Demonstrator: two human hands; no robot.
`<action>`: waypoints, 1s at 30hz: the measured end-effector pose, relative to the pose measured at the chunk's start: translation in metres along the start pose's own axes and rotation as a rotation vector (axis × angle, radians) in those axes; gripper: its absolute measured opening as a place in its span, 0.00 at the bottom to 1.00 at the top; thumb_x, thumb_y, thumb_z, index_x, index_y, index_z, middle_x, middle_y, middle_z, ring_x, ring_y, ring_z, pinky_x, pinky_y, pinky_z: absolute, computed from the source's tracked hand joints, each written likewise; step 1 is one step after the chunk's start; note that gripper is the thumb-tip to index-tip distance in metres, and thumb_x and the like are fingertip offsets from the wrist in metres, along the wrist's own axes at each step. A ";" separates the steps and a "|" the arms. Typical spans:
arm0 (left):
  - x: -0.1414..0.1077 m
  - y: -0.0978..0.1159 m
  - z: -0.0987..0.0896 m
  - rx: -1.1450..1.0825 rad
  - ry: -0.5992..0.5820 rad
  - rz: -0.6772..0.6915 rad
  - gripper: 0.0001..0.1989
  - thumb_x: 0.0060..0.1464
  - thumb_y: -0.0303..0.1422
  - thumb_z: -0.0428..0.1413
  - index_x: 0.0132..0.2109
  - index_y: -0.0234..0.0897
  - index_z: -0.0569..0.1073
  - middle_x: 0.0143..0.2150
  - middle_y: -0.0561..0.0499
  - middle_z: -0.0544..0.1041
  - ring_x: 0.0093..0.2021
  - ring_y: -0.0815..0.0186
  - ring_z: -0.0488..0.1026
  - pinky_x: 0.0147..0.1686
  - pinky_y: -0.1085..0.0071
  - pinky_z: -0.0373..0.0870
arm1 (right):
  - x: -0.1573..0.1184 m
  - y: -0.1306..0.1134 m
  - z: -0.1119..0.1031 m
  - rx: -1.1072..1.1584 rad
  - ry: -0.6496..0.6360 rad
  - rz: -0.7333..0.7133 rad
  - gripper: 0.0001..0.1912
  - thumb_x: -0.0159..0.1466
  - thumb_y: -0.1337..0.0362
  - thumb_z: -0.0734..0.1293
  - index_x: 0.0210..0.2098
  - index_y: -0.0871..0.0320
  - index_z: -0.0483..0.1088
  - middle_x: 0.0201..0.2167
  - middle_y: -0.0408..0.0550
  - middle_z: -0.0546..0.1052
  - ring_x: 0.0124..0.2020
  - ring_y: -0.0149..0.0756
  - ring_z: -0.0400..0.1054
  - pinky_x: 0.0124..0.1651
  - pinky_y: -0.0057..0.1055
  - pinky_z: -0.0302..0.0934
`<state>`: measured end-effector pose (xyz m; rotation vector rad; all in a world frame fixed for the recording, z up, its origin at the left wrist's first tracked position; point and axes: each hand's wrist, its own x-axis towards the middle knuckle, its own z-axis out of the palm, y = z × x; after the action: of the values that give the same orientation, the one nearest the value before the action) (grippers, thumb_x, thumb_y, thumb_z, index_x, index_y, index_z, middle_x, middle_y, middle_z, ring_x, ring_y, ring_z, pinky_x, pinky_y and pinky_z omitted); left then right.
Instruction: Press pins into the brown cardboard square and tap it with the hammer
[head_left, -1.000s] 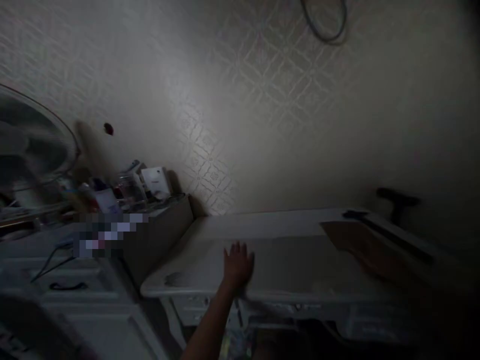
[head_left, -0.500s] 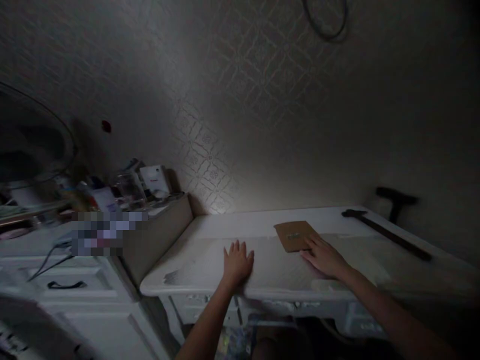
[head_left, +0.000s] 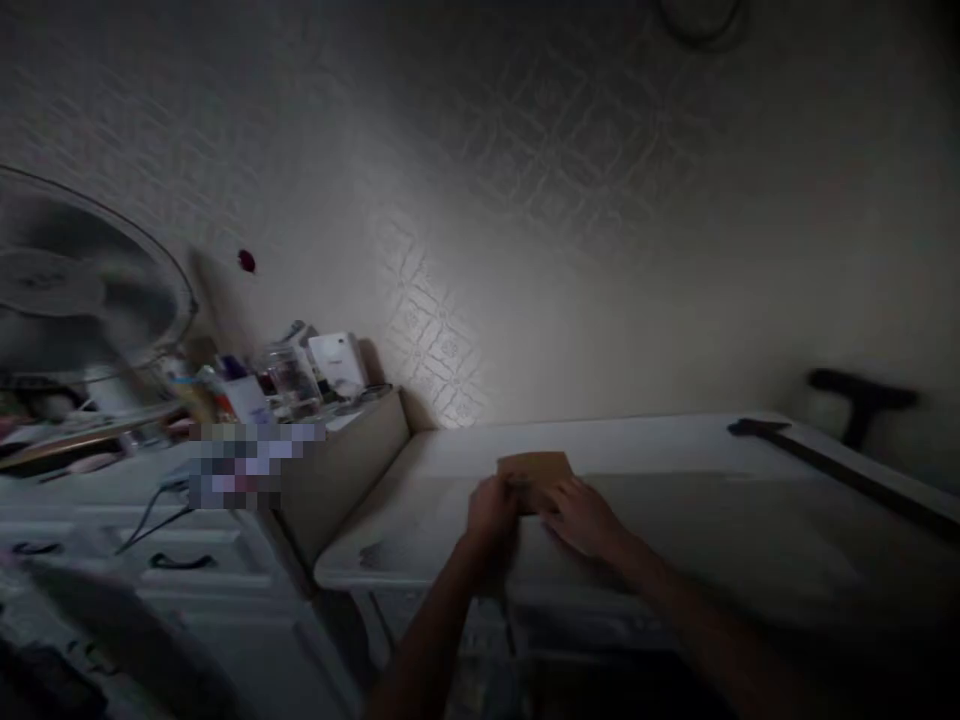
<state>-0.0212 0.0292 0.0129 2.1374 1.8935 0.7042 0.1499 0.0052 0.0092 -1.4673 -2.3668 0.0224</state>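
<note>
In dim light I see both hands meet on a brown cardboard piece (head_left: 536, 468) lying flat on the white table (head_left: 675, 520), near its back edge: the left hand (head_left: 491, 510) and right hand (head_left: 583, 518) touch its near side, fingers curled (whether they grip it I cannot tell). A long dark tool (head_left: 832, 468) rests well apart, at right.

A single head-worn camera looks forward and down, tilted, from close above the near edge of a white table (head_left: 675, 450) toward the far patterned wall (head_left: 480, 200).
</note>
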 end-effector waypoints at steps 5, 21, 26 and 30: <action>0.013 -0.008 0.007 -0.062 0.053 0.063 0.17 0.52 0.25 0.51 0.49 0.34 0.74 0.48 0.44 0.75 0.48 0.62 0.71 0.50 0.70 0.64 | 0.014 0.019 0.014 0.079 0.043 0.035 0.27 0.63 0.58 0.55 0.59 0.64 0.59 0.57 0.59 0.64 0.59 0.44 0.56 0.59 0.39 0.48; 0.079 -0.012 0.014 -0.099 -0.134 0.195 0.15 0.51 0.26 0.53 0.45 0.37 0.77 0.45 0.51 0.78 0.44 0.64 0.73 0.47 0.73 0.66 | 0.071 0.066 0.045 -0.058 0.079 0.173 0.30 0.64 0.49 0.51 0.59 0.60 0.59 0.61 0.57 0.59 0.62 0.45 0.51 0.61 0.53 0.41; 0.112 -0.015 0.021 -0.161 -0.157 0.158 0.11 0.48 0.29 0.57 0.41 0.34 0.78 0.39 0.50 0.79 0.39 0.64 0.74 0.41 0.74 0.67 | 0.079 0.075 0.051 -0.075 0.116 0.285 0.30 0.64 0.50 0.51 0.58 0.61 0.60 0.61 0.59 0.60 0.62 0.48 0.51 0.60 0.53 0.41; 0.122 -0.018 0.028 -0.220 -0.178 0.164 0.09 0.48 0.30 0.57 0.37 0.33 0.79 0.35 0.51 0.79 0.36 0.66 0.74 0.37 0.76 0.67 | 0.080 0.081 0.051 -0.077 0.107 0.302 0.30 0.64 0.50 0.51 0.58 0.62 0.60 0.60 0.59 0.60 0.61 0.48 0.52 0.60 0.51 0.43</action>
<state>-0.0160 0.1559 0.0066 2.1510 1.4916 0.6909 0.1726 0.1210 -0.0317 -1.8033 -2.0641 -0.0706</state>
